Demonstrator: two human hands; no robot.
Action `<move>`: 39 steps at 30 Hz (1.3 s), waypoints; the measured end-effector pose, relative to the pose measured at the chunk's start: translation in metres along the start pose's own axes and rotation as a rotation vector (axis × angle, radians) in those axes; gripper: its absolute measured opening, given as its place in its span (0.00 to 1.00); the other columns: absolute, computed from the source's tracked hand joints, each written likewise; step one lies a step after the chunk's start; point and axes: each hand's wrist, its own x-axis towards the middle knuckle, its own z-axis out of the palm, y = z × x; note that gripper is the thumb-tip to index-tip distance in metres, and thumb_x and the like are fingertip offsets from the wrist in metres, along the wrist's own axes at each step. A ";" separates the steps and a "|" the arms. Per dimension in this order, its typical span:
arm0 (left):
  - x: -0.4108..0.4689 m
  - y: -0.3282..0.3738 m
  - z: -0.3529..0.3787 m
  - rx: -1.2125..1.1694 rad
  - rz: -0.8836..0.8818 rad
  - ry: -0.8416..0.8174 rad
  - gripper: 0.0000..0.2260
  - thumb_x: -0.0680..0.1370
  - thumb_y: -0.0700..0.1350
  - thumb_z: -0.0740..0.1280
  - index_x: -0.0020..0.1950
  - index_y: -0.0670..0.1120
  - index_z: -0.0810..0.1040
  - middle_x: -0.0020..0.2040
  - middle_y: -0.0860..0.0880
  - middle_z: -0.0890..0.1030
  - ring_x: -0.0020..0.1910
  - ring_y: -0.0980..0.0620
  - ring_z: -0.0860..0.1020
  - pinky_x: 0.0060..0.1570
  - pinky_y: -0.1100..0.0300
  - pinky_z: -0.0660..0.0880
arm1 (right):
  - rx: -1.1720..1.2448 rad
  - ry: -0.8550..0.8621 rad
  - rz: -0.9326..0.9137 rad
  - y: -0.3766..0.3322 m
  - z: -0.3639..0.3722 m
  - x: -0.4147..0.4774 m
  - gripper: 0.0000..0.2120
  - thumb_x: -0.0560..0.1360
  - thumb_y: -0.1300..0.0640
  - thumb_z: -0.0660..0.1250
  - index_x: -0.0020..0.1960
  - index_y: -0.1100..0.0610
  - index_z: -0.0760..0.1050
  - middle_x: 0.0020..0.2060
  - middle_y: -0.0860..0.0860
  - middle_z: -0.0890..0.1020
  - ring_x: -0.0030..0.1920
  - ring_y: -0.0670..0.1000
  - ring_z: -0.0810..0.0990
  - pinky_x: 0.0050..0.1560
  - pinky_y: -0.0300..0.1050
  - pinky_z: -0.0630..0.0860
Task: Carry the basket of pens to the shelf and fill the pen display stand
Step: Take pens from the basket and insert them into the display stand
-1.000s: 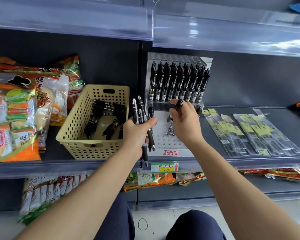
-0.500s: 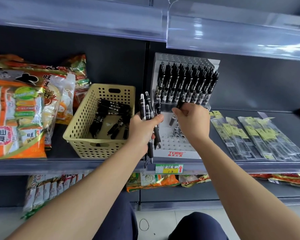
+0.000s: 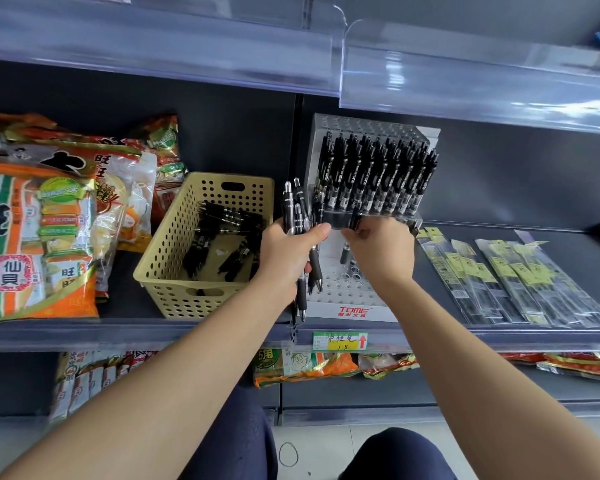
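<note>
A yellow perforated basket (image 3: 163, 258) stands on the shelf with several black pens (image 3: 222, 237) lying in it. Right of it is the white stepped pen display stand (image 3: 340, 296); its upper tier is packed with upright black pens (image 3: 374, 174), while the lower front tier shows mostly bare holes. My left hand (image 3: 288, 258) grips a bundle of black pens (image 3: 297, 209) upright just left of the stand. My right hand (image 3: 381, 251) pinches a single black pen (image 3: 345, 251) over the stand's lower tier, its tip pointing down at the holes.
Large snack bags (image 3: 39, 230) crowd the shelf left of the basket. Flat packets with yellow labels (image 3: 499, 275) lie right of the stand. A clear plastic rail of the upper shelf (image 3: 465, 81) hangs overhead. A price tag (image 3: 340, 340) sits on the shelf edge.
My right hand has lowered its pen from a slanted hold near the upper tier towards the lower tier's holes. The left hand keeps its bundle in the same place.
</note>
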 end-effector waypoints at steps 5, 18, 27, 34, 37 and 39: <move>0.000 0.003 -0.001 0.004 -0.005 0.000 0.13 0.71 0.46 0.75 0.50 0.44 0.75 0.52 0.39 0.83 0.39 0.48 0.75 0.29 0.59 0.70 | -0.129 -0.021 -0.015 0.007 0.008 -0.006 0.19 0.77 0.48 0.64 0.32 0.57 0.72 0.28 0.53 0.76 0.30 0.56 0.75 0.27 0.39 0.62; 0.001 0.004 -0.001 0.006 -0.008 -0.003 0.15 0.71 0.45 0.75 0.53 0.41 0.76 0.53 0.37 0.82 0.39 0.47 0.74 0.27 0.60 0.69 | -0.107 -0.124 0.069 0.011 0.020 0.000 0.22 0.77 0.54 0.63 0.27 0.57 0.65 0.22 0.52 0.69 0.26 0.54 0.68 0.26 0.37 0.61; 0.002 0.004 -0.001 0.013 -0.017 -0.011 0.16 0.71 0.45 0.76 0.54 0.41 0.76 0.52 0.38 0.82 0.40 0.47 0.76 0.26 0.61 0.69 | -0.215 -0.160 0.059 0.010 0.025 0.000 0.16 0.79 0.49 0.61 0.37 0.58 0.71 0.33 0.55 0.76 0.37 0.58 0.78 0.35 0.43 0.70; 0.000 0.007 -0.002 0.048 -0.032 -0.015 0.14 0.71 0.45 0.76 0.46 0.46 0.71 0.48 0.43 0.81 0.33 0.52 0.72 0.28 0.60 0.69 | -0.137 -0.172 0.079 0.014 0.021 -0.006 0.24 0.76 0.43 0.65 0.29 0.58 0.70 0.24 0.52 0.73 0.26 0.53 0.72 0.26 0.38 0.63; -0.002 0.009 0.000 0.041 -0.039 -0.034 0.15 0.71 0.45 0.76 0.44 0.47 0.69 0.41 0.50 0.75 0.30 0.54 0.69 0.30 0.60 0.69 | 0.028 -0.162 -0.037 0.011 0.016 -0.013 0.20 0.76 0.49 0.67 0.29 0.57 0.70 0.22 0.49 0.70 0.23 0.49 0.67 0.26 0.39 0.62; -0.002 0.010 0.001 0.015 -0.051 -0.050 0.15 0.71 0.45 0.76 0.45 0.46 0.69 0.41 0.52 0.72 0.33 0.55 0.70 0.33 0.61 0.70 | 0.252 -0.174 -0.119 0.005 0.011 -0.018 0.07 0.75 0.58 0.66 0.40 0.56 0.79 0.25 0.47 0.74 0.26 0.49 0.71 0.28 0.42 0.68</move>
